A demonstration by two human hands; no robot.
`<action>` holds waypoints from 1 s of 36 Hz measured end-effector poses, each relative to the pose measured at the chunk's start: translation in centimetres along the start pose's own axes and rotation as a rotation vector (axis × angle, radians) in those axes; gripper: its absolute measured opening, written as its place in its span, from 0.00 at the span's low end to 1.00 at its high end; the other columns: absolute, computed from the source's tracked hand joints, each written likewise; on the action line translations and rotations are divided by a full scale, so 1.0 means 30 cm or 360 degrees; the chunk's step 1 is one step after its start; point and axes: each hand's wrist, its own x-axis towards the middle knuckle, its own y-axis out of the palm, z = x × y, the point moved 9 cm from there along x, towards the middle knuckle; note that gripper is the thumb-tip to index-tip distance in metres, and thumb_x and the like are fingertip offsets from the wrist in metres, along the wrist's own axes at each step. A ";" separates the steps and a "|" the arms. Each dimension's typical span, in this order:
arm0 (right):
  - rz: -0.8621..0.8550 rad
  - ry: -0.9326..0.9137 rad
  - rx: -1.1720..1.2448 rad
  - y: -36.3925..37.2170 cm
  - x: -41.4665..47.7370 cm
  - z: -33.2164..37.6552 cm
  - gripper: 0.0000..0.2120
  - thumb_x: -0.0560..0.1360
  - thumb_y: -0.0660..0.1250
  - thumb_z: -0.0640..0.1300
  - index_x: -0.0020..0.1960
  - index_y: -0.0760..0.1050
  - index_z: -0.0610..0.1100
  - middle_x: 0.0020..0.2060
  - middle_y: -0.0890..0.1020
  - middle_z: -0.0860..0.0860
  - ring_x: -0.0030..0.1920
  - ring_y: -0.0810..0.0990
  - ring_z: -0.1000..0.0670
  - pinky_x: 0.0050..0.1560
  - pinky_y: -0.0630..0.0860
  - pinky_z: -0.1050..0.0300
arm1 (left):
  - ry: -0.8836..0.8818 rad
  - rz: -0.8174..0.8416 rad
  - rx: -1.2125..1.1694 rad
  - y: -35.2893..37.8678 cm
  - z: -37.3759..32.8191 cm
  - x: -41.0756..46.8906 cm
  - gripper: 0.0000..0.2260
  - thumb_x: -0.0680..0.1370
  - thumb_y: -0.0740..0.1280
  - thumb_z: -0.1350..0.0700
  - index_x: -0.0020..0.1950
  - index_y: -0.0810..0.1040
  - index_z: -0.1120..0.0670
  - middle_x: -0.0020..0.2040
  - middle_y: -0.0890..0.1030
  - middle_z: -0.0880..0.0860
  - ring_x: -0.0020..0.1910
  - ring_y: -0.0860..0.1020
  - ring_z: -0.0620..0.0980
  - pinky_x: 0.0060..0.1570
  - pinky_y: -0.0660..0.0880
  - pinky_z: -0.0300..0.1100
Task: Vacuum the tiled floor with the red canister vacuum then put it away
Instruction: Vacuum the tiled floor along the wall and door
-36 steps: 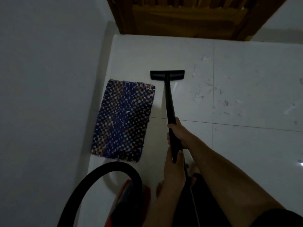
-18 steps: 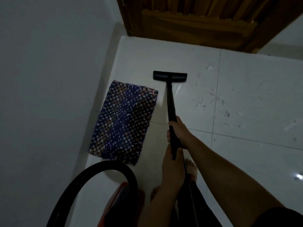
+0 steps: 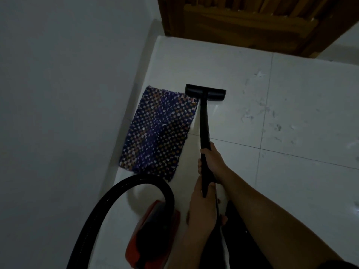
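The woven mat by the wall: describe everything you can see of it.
The woven mat is a flat-lying rectangle that looks like woven fabric, in a small check of dark blue-purple with pale and orange squares, its edges slightly frayed. It lies on the white tiled floor, with its long left edge close along the wall. The black floor head sits at its far right corner, contact unclear, and the wand runs just beside its right edge.

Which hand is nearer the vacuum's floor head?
Right. The right hand grips the wand partway along, closer to the floor head; the left hand holds the wand's near end, beside the red canister.
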 end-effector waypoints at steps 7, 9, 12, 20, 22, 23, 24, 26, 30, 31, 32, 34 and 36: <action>0.0016 0.0036 -0.0060 0.037 0.019 -0.028 0.11 0.80 0.56 0.39 0.61 0.67 0.48 0.27 0.71 0.44 0.23 0.70 0.49 0.24 0.70 0.60 | 0.0010 -0.0050 -0.0023 -0.036 0.013 0.016 0.09 0.82 0.57 0.54 0.56 0.67 0.39 0.39 0.78 0.50 0.35 0.76 0.46 0.38 0.75 0.44; 0.0014 0.0048 -0.0061 0.038 0.028 -0.031 0.11 0.80 0.57 0.39 0.60 0.67 0.49 0.27 0.72 0.44 0.24 0.70 0.49 0.24 0.71 0.59 | -0.0009 -0.0046 -0.0041 -0.037 0.019 0.026 0.10 0.82 0.57 0.53 0.60 0.67 0.40 0.40 0.78 0.51 0.37 0.76 0.46 0.41 0.76 0.47; 0.0002 0.0044 -0.0053 0.031 0.043 -0.017 0.11 0.80 0.57 0.39 0.60 0.68 0.49 0.28 0.72 0.44 0.25 0.70 0.48 0.25 0.71 0.59 | -0.0009 -0.0038 -0.0052 -0.031 0.009 0.043 0.14 0.82 0.57 0.53 0.68 0.69 0.47 0.39 0.78 0.52 0.35 0.76 0.48 0.38 0.75 0.45; -0.0021 0.0061 0.0019 -0.039 0.110 0.082 0.08 0.80 0.56 0.39 0.58 0.67 0.47 0.27 0.70 0.44 0.24 0.69 0.48 0.24 0.70 0.60 | 0.0020 -0.0009 0.0043 0.046 -0.085 0.117 0.15 0.82 0.57 0.53 0.69 0.68 0.47 0.51 0.80 0.52 0.43 0.79 0.49 0.44 0.78 0.48; -0.0027 0.0053 0.0030 -0.062 0.131 0.117 0.08 0.80 0.55 0.39 0.57 0.67 0.47 0.27 0.70 0.44 0.25 0.69 0.48 0.24 0.70 0.59 | 0.0027 0.0007 0.0058 0.074 -0.111 0.139 0.16 0.82 0.57 0.51 0.70 0.67 0.45 0.59 0.79 0.56 0.50 0.79 0.51 0.53 0.77 0.55; -0.0032 0.0049 0.0026 -0.075 0.142 0.133 0.08 0.80 0.55 0.39 0.57 0.67 0.47 0.27 0.70 0.44 0.25 0.69 0.48 0.24 0.69 0.59 | 0.0023 0.0008 0.0053 0.090 -0.122 0.150 0.17 0.81 0.57 0.51 0.71 0.66 0.45 0.61 0.78 0.57 0.53 0.79 0.53 0.56 0.77 0.58; -0.0035 0.0047 0.0022 -0.088 0.154 0.149 0.08 0.80 0.55 0.39 0.57 0.67 0.47 0.28 0.70 0.44 0.25 0.69 0.48 0.24 0.69 0.59 | 0.0014 0.0004 0.0050 0.107 -0.130 0.162 0.17 0.81 0.58 0.50 0.71 0.66 0.45 0.62 0.77 0.58 0.57 0.78 0.54 0.58 0.75 0.61; -0.0037 0.0048 0.0017 -0.114 0.177 0.181 0.08 0.80 0.55 0.39 0.58 0.67 0.47 0.28 0.70 0.44 0.25 0.68 0.48 0.24 0.69 0.59 | -0.0017 0.0003 0.0054 0.142 -0.147 0.184 0.18 0.81 0.58 0.49 0.72 0.66 0.44 0.63 0.77 0.58 0.60 0.77 0.56 0.60 0.73 0.63; -0.0064 0.0035 0.0000 -0.181 0.228 0.251 0.11 0.80 0.56 0.38 0.60 0.67 0.47 0.28 0.70 0.44 0.24 0.69 0.48 0.23 0.70 0.59 | -0.0017 -0.0003 0.0073 0.215 -0.205 0.232 0.14 0.81 0.57 0.50 0.66 0.68 0.41 0.62 0.77 0.54 0.61 0.76 0.55 0.61 0.72 0.63; -0.0068 0.0028 -0.0005 -0.198 0.242 0.270 0.12 0.80 0.56 0.38 0.61 0.67 0.48 0.28 0.70 0.44 0.24 0.69 0.48 0.24 0.70 0.59 | -0.0030 -0.0005 0.0074 0.233 -0.214 0.247 0.16 0.81 0.57 0.49 0.69 0.66 0.42 0.63 0.76 0.54 0.61 0.76 0.55 0.61 0.72 0.63; -0.0075 0.0024 -0.0006 -0.214 0.257 0.288 0.12 0.80 0.56 0.38 0.62 0.67 0.48 0.28 0.70 0.44 0.24 0.69 0.48 0.24 0.70 0.59 | -0.0050 0.0001 0.0079 0.251 -0.222 0.261 0.18 0.81 0.58 0.48 0.71 0.65 0.43 0.64 0.76 0.53 0.62 0.76 0.55 0.61 0.72 0.63; -0.0089 0.0025 0.0009 -0.249 0.286 0.324 0.13 0.80 0.56 0.38 0.63 0.66 0.48 0.28 0.70 0.44 0.24 0.69 0.48 0.24 0.70 0.59 | -0.0063 0.0030 0.0062 0.291 -0.239 0.296 0.19 0.81 0.58 0.48 0.72 0.64 0.44 0.64 0.76 0.54 0.62 0.76 0.55 0.61 0.72 0.63; -0.0101 0.0027 0.0031 -0.282 0.316 0.361 0.13 0.80 0.56 0.38 0.63 0.66 0.48 0.27 0.70 0.44 0.23 0.69 0.49 0.24 0.70 0.59 | -0.0043 0.0070 0.0097 0.331 -0.262 0.336 0.19 0.81 0.58 0.48 0.72 0.65 0.45 0.60 0.78 0.55 0.57 0.78 0.54 0.57 0.76 0.59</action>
